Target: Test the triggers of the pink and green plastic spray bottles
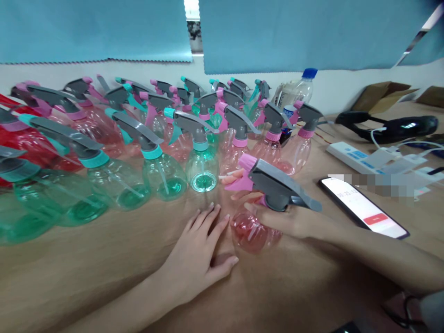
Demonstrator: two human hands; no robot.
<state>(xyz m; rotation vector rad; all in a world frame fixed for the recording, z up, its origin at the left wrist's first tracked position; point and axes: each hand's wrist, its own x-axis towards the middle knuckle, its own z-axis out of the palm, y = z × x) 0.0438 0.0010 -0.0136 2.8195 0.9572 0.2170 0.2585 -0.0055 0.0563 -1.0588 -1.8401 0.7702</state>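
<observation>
Wrapping round the neck of a pink-nozzled spray bottle (252,232), the right hand (279,221) has its grip closed on it, thumb and fingers below the grey head. The bottle is in front of the rows, right of the middle of the view; whether its base touches the surface (93,268) cannot be told. Its nozzle end points up and left, and its grey lever runs out over the right wrist.

The left hand (197,255) lies palm down, its grip released and fingers spread, with the fingertips just beside the held bottle and the thumb pointing towards its base.

Beyond the hands, green spray bottles (165,180) form a slanting front edge that comes nearer towards the left. Behind them and to the right, pink spray bottles (294,150) crowd together, their levers overlapping, and reach back towards the white wall (336,85) under blue cloth (287,34). A large bottle with a blue cap (305,88) rises at the back.

Open room lies in front of the green bottles, widening towards the near edge of the view. On the right, the room narrows: a lit phone (364,206) lies just beyond the right forearm, with a power strip (354,157) and cables behind it, then a black device (391,126) and an open cardboard box (379,98).
</observation>
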